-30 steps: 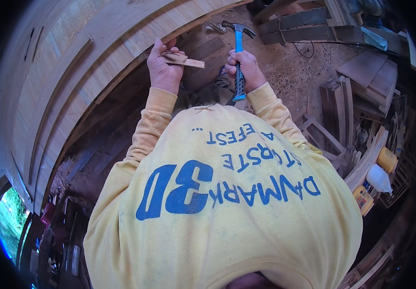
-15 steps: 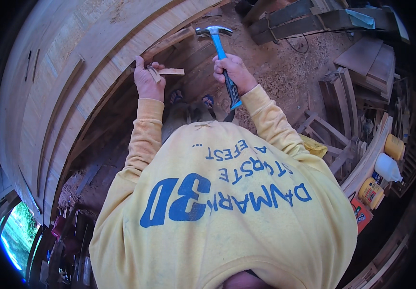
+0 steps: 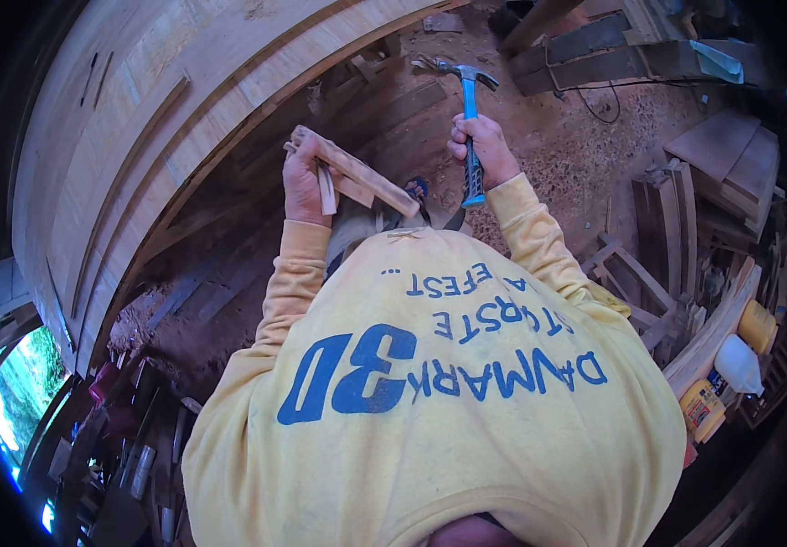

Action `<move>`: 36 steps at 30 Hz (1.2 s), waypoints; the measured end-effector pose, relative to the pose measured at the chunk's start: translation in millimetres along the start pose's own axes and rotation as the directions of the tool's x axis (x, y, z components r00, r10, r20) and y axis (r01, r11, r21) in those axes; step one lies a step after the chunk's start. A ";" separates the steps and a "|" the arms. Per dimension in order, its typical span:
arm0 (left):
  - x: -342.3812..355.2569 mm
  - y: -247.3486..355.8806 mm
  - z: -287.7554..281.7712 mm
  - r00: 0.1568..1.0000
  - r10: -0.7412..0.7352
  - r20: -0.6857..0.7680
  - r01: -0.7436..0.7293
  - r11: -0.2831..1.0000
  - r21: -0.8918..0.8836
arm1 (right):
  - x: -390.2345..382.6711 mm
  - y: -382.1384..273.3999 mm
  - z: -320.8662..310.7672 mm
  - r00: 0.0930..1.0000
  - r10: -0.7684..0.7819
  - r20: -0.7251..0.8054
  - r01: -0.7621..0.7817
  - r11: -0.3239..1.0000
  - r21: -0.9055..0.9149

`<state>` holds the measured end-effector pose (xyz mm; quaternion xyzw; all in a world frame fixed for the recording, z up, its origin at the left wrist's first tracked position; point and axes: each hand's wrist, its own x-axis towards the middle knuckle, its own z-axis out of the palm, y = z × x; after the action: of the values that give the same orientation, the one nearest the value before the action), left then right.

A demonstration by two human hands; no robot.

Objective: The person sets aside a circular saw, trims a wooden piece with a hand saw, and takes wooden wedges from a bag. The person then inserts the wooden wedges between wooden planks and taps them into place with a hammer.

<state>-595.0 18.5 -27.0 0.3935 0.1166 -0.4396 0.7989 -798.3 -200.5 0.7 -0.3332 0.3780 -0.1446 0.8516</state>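
Note:
My left hand [image 3: 302,190] is closed around several small wooden pieces beside the edge of a large curved wooden tabletop. The longest wood strip [image 3: 366,173] slants across the top of the hand toward my body. Under it a shorter wood piece [image 3: 327,190] points down along the palm, and another sticks out to the right. Wrapped round the handle of a claw hammer [image 3: 470,98] is my right hand [image 3: 487,150]. The hammer is upright in the view, its metal head away from me, its handle blue and black.
The wooden tabletop [image 3: 229,100] fills the left, with a loose batten [image 3: 129,150] on it. Stacked boards [image 3: 722,164], a wooden frame [image 3: 635,278], yellow containers [image 3: 756,326] and a white bottle [image 3: 737,365] are at right. Tools clutter the lower left. A dark cable lies on the dirt floor [image 3: 567,146].
My left hand has come back from the tabletop's edge toward my body, and a longer wood strip now shows in it. The hammer and right hand have shifted slightly right in view.

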 end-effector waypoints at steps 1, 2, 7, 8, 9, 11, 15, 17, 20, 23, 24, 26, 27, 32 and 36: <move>7.1 5.8 -14.4 0.999 0.012 -0.030 -0.016 0.992 -0.123 | 0.1 3.9 2.9 1.000 -0.003 0.015 0.003 1.000 0.015; 11.0 13.3 -17.1 0.998 0.015 -0.057 -0.028 0.970 -0.242 | 1.5 6.9 5.3 1.000 -0.008 0.023 0.007 0.999 0.032; 35.5 55.4 -71.0 0.969 0.172 -0.178 -0.208 0.956 -0.206 | 5.2 14.4 31.0 0.996 -0.009 0.084 0.018 0.995 -0.103; 37.7 59.9 -69.2 0.969 0.168 -0.179 -0.204 0.957 -0.207 | 4.0 15.0 34.5 0.994 -0.031 0.104 0.045 0.989 -0.143; 42.2 64.6 -66.6 0.928 0.252 -0.273 -0.306 0.936 -0.174 | 2.9 13.7 37.6 0.995 -0.029 0.099 0.043 0.989 -0.143; 37.2 74.6 -47.8 0.859 0.302 -0.413 -0.369 0.925 -0.090 | 0.4 11.6 47.3 0.985 -0.016 0.170 0.051 0.978 -0.202; 47.3 91.8 -107.6 0.954 0.221 -0.202 -0.246 0.963 -0.108 | 8.1 21.7 74.3 0.982 -0.011 0.190 0.040 0.988 -0.149; 52.4 89.5 -114.1 0.942 0.211 -0.259 -0.252 0.959 -0.133 | 16.4 36.8 92.0 0.986 -0.061 0.158 0.068 0.997 -0.039; 52.0 82.0 -117.2 0.930 0.219 -0.295 -0.261 0.959 -0.110 | 17.5 66.1 122.2 0.981 -0.013 0.191 0.021 0.999 -0.038; 48.8 83.0 -106.3 0.936 0.167 -0.309 -0.243 0.944 -0.225 | 12.6 90.7 151.0 0.931 0.144 0.336 -0.051 0.961 -0.270; 50.1 82.7 -109.4 0.937 0.158 -0.312 -0.237 0.943 -0.235 | 6.4 96.9 156.5 0.916 0.154 0.370 -0.034 0.950 -0.310; 50.4 87.2 -117.0 0.951 0.139 -0.276 -0.210 0.947 -0.244 | 1.3 99.4 166.0 0.919 0.170 0.357 -0.059 0.952 -0.302; 49.2 86.9 -119.9 0.948 0.138 -0.286 -0.214 0.944 -0.252 | 0.6 99.1 164.5 0.958 0.100 0.269 -0.045 0.978 -0.203; 45.3 87.9 -108.2 0.950 0.154 -0.272 -0.225 0.941 -0.253 | 13.8 90.8 163.4 0.993 -0.011 0.116 0.038 0.971 -0.238; 37.1 90.6 -97.6 0.955 0.129 -0.267 -0.194 0.953 -0.234 | 13.7 90.5 159.9 0.947 0.139 0.291 -0.023 0.929 -0.370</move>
<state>-485.7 94.8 -63.7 0.3468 0.2393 -0.3007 0.8556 -671.2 -67.4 10.7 -0.4867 0.2723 0.0174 0.8299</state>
